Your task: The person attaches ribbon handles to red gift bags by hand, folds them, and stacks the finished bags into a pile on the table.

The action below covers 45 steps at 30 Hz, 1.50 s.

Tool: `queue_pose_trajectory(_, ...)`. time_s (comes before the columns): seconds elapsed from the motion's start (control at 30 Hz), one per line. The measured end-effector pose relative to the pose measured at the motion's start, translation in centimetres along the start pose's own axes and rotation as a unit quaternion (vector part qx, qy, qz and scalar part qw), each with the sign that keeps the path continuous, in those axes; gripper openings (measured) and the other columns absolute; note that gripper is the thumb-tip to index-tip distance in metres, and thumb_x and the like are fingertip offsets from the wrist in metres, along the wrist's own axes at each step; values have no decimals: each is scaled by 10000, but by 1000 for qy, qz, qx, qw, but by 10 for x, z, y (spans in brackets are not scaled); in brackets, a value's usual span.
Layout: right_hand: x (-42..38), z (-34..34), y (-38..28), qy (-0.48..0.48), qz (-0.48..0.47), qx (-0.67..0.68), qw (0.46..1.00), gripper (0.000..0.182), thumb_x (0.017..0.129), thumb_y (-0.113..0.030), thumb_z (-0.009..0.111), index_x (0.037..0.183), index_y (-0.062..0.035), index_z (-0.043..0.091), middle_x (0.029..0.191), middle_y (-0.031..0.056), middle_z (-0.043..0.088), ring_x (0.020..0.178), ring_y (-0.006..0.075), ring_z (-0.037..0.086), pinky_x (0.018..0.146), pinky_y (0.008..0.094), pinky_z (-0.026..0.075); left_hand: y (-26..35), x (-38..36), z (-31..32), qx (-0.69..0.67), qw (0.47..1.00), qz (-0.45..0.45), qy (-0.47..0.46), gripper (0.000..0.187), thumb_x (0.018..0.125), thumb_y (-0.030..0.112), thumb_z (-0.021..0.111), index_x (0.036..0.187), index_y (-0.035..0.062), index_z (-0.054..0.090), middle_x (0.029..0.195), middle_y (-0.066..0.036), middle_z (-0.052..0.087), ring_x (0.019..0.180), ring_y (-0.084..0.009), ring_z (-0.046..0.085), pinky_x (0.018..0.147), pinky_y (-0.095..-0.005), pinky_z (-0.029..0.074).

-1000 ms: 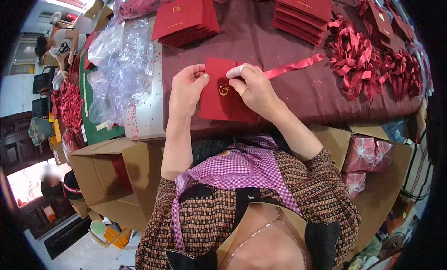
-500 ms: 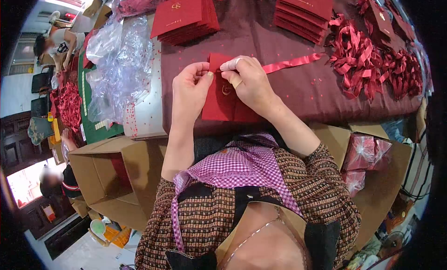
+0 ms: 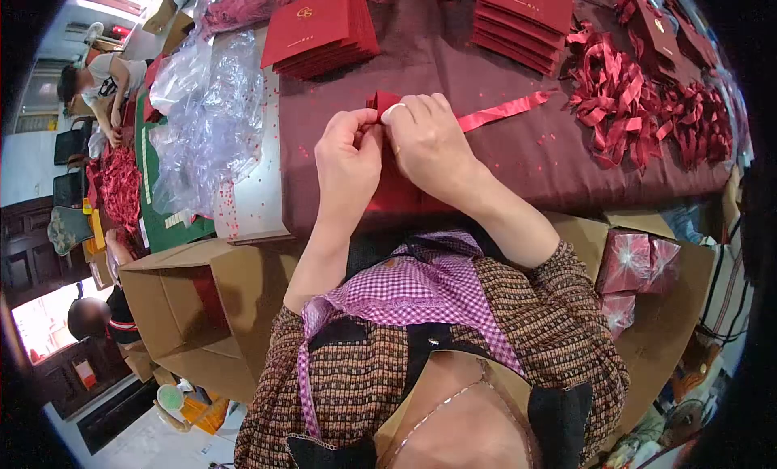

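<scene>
A red paper gift bag (image 3: pixel 390 190) with its upper edge raised lies under my two hands on the dark red cloth, mostly covered by them. My left hand (image 3: pixel 350 155) is closed, thumb and fingertips pinching at the bag's upper edge. Right beside it, my right hand (image 3: pixel 429 141) is closed too, its fingers curled over the same edge; a finger wears a whitish covering. From behind the right hand a shiny red ribbon (image 3: pixel 506 111) runs out to the right across the cloth. The fingertips' exact hold is partly hidden.
Stacks of red bags (image 3: pixel 320 32) and more red bags (image 3: pixel 522 20) stand at the back. Loose red ribbons (image 3: pixel 611 105) pile up at right. Clear plastic (image 3: pixel 214 121) lies at left. Cardboard boxes (image 3: pixel 190 299) flank me below the table. Another person (image 3: pixel 109 80) works at far left.
My left hand has moved right and slightly down, closer to my right hand. The bag's upper edge now stands up, and its gold emblem is covered.
</scene>
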State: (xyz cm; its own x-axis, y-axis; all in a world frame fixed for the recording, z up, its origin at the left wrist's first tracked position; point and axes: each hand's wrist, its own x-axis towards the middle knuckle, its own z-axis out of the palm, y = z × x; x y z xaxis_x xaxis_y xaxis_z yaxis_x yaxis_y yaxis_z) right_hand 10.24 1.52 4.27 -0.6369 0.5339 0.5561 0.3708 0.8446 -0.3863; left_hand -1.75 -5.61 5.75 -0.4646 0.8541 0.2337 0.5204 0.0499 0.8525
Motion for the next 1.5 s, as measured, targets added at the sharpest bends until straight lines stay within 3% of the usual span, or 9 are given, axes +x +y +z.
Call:
queue_pose_trajectory(0.1, 4, -8, 8, 18, 4, 102, 995, 142, 766, -23, 635, 891, -13, 568, 846, 137, 604, 811, 299, 584, 743, 368, 436, -10, 1, 0, -60, 998, -16, -3, 142, 798, -18, 616, 937, -35, 635, 795, -84, 628, 671, -116, 566, 641, -261, 477)
queue_pose_trajectory(0.17, 11, -27, 6, -67, 160, 319, 932, 173, 773, -51, 646, 930, -24, 579, 871, 147, 617, 840, 294, 594, 780, 361, 435, -12, 3, -1, -103, 994, -23, 3, 144, 798, -18, 616, 940, -35, 635, 798, -83, 630, 674, -114, 567, 646, -258, 477)
queue_pose_trajectory(0.53, -3, -9, 18, 64, 18, 130, 989, 100, 753, -47, 633, 812, -50, 552, 807, 97, 612, 820, 274, 594, 736, 383, 404, -1, 9, -14, -115, 989, -8, -93, 197, 832, -11, 589, 1022, -20, 638, 824, -53, 601, 763, -109, 561, 706, -234, 453)
queue_pose_trajectory(0.83, -6, -13, 29, 46, 15, 196, 979, 110, 745, -33, 653, 817, -32, 571, 808, 104, 623, 794, 286, 609, 709, 383, 435, -18, 17, -4, -7, 987, 127, -96, 178, 793, -55, 574, 960, -20, 626, 843, -137, 597, 735, -225, 596, 680, -293, 476)
queue_pose_trajectory(0.93, 0, -34, 36, -92, 164, 380, 906, 203, 804, -58, 650, 1003, -30, 626, 917, 101, 646, 861, 270, 610, 792, 336, 475, -18, 16, -2, -17, 986, 134, -98, 136, 789, -60, 569, 917, -27, 599, 833, -151, 587, 726, -277, 597, 670, -324, 479)
queue_pose_trajectory(1.03, 15, -38, 45, 7, 19, 279, 960, 215, 812, -29, 618, 1026, -43, 635, 971, 99, 625, 922, 254, 593, 810, 327, 469, -4, 12, -1, 11, 982, 150, -113, 130, 789, -61, 565, 913, -29, 585, 819, -170, 571, 728, -315, 587, 658, -338, 475)
queue_pose_trajectory(1.2, 20, -29, 54, -75, -49, 279, 956, 167, 816, 12, 591, 972, -33, 626, 944, 89, 605, 913, 229, 581, 794, 311, 462, -12, 10, 6, 14, 980, 170, -100, 115, 803, -32, 575, 917, -37, 577, 820, -185, 575, 716, -325, 588, 648, -350, 474)
queue_pose_trajectory(1.37, 14, -34, 62, -101, 40, 348, 931, 112, 822, 67, 553, 896, -6, 595, 900, 67, 588, 852, 172, 570, 762, 268, 457, -35, 17, -13, -221, 965, -138, -33, 129, 929, 101, 535, 999, 16, 602, 875, -31, 639, 723, -79, 577, 639, -213, 466)
queue_pose_trajectory(1.5, 14, -34, 61, -111, 66, 335, 933, 126, 821, 73, 548, 903, -9, 598, 892, 57, 595, 849, 160, 577, 764, 265, 463, -47, 27, -18, -185, 974, -122, 41, 128, 926, 96, 536, 972, 2, 609, 811, -21, 630, 697, -79, 570, 621, -220, 470)
